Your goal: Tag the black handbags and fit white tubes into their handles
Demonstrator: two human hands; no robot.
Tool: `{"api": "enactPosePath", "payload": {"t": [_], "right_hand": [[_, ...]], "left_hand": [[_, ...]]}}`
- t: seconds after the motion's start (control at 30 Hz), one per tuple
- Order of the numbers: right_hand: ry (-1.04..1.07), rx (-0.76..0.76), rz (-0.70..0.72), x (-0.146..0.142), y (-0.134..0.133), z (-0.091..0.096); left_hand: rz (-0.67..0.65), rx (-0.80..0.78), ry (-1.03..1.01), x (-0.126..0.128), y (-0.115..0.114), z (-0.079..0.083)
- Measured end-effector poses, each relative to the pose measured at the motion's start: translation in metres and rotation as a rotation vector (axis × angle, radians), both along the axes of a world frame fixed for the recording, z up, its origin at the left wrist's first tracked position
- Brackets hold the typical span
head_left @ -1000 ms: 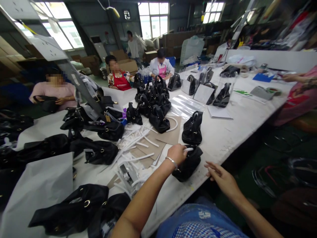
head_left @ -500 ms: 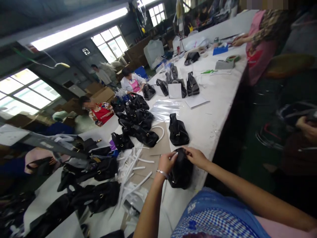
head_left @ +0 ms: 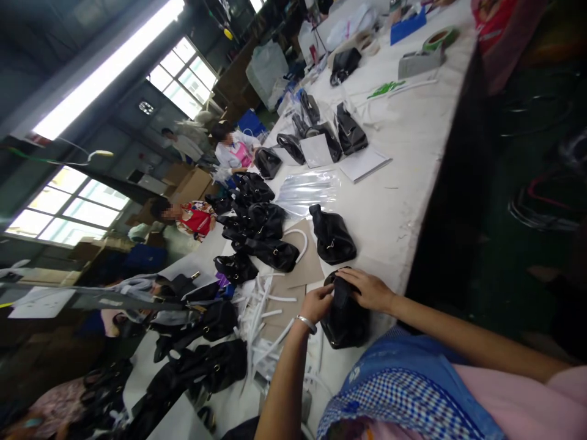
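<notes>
A black handbag [head_left: 345, 327] stands on the table close in front of my body. My left hand [head_left: 318, 304], with a silver bangle at its wrist, is closed at the left side of the bag's top, fingertips against the handle. From the right, my right hand [head_left: 369, 289] curls its fingers over the top of the same bag; part of its grip is hidden. Just beyond stands a second black handbag [head_left: 335, 238] with a gold-coloured zip pull. Left of my left hand, white tube-like strips [head_left: 255, 318] lie in a loose heap.
Several black bags [head_left: 261, 223] crowd the table's left side, and more [head_left: 215, 366] lie nearer. Clear plastic sleeves [head_left: 307, 189], a white paper stack [head_left: 365, 162] and a tape dispenser [head_left: 419, 61] are farther up the table [head_left: 389, 214]. Co-workers sit along the left side.
My right hand has gone from pinching the bag's top edge to lying over its top. The handle now leans toward me. The camera view has tilted and shifted.
</notes>
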State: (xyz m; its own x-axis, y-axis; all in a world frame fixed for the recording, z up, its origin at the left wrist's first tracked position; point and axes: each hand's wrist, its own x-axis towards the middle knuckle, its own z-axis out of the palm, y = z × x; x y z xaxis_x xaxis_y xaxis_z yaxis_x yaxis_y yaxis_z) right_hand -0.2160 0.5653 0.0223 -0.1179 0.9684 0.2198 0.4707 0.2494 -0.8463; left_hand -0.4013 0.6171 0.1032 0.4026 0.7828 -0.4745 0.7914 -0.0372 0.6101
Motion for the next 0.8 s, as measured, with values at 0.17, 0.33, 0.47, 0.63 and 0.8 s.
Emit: {"api": "enactPosePath", "payload": {"t": [0.17,0.33,0.47,0.63,0.8], "right_hand": [[-0.015,-0.038,-0.020,0.000,-0.001,-0.011],[0.011,0.015,-0.012,-0.004,-0.001,-0.017],[0.051,0.034,0.013,-0.007,0.000,-0.020],[0.070,0.025,-0.007,-0.006,0.005,-0.021],[0.107,-0.166,-0.217,0.000,-0.013,-0.008]], "left_hand": [[0.059,0.011,-0.044,0.009,0.001,-0.015],[0.156,-0.107,-0.113,0.011,0.003,-0.028],[0.214,-0.101,-0.138,0.010,0.006,-0.034],[0.271,-0.077,-0.207,0.020,0.007,-0.047],[0.329,-0.099,-0.317,0.023,0.006,-0.050]]}}
